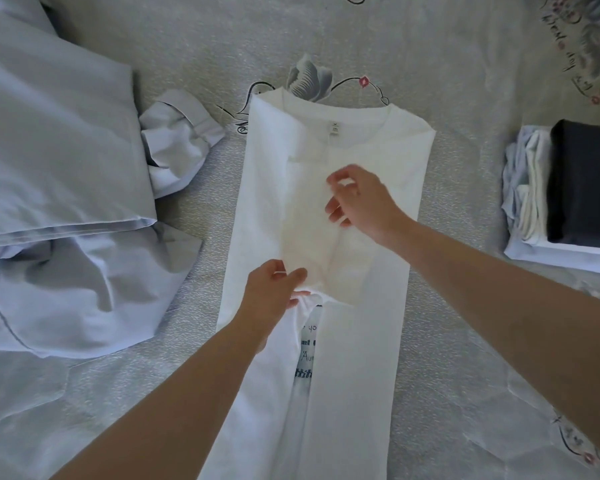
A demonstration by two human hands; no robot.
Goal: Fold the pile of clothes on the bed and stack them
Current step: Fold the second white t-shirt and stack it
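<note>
A white T-shirt (361, 341) lies lengthwise on the bed, collar away from me, both sides folded in toward the middle. Blue printed lettering shows in the gap between the folded sides. My left hand (274, 292) pinches the edge of a folded sleeve near the shirt's middle. Over the chest area, my right hand (361, 199) pinches the same sleeve's fabric with thumb and fingers. A stack of folded clothes (565, 188) sits at the right, a dark garment on top of white and pale blue ones.
Pale blue unfolded clothes (66, 188) lie heaped at the left, with a cuffed sleeve (177, 147) reaching toward the shirt. The grey bedspread (465, 306) with flower prints covers the whole bed.
</note>
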